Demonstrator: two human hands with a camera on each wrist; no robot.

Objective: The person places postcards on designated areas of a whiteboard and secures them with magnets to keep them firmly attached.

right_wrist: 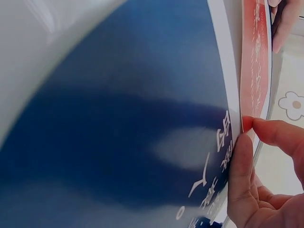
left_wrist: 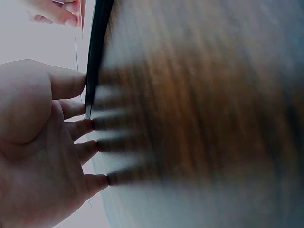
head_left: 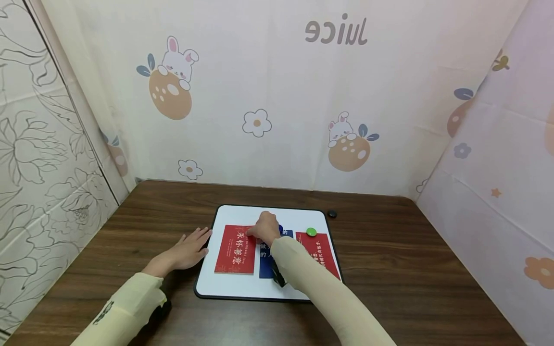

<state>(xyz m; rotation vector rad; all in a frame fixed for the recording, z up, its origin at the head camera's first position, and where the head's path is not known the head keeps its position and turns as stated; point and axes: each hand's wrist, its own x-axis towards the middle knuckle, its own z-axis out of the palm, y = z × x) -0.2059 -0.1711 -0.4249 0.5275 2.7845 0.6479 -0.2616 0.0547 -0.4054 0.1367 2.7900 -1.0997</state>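
Observation:
A whiteboard with a black rim lies flat, bearing three cards. My right hand reaches over it and pinches the upper right edge of the left red card. Close up in the right wrist view, that red card has its edge at the thumb and fingertip. Partly under my right hand and sleeve is a blue card, with a blue magnet at its top. My left hand has its fingers spread, the thumb touching the board's left rim and the other fingertips on the table.
At the right of the board, a green magnet sits on the top edge of another red card, partly covered by my sleeve. A black magnet lies on the wooden table past the upper right corner. Printed curtains hang behind.

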